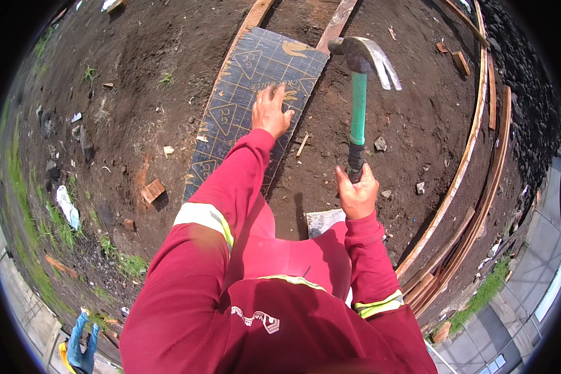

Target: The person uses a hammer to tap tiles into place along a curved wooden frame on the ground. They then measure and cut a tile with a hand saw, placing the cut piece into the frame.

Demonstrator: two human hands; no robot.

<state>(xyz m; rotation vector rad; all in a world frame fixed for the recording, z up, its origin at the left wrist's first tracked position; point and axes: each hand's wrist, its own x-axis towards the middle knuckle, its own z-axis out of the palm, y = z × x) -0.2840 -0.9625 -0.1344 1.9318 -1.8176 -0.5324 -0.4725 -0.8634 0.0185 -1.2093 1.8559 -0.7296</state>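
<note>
A claw hammer with a green handle and black grip stands upright in my right hand, its steel head raised and the claw turned to the right. My fingers wrap round the lower end of the grip. My left hand is open over a dark plywood panel printed with a tan grid and marks; whether the palm rests on it or hovers, I cannot tell. Chipped edges show on the panel. Its far end lies across two wooden beams that run away from me. My left forearm hides part of the panel.
Brown soil surrounds the panel, with wood offcuts and stones. Long planks curve along the right, beside dark gravel. A pale board piece lies near my legs. Another person's blue-trousered legs show at the lower left.
</note>
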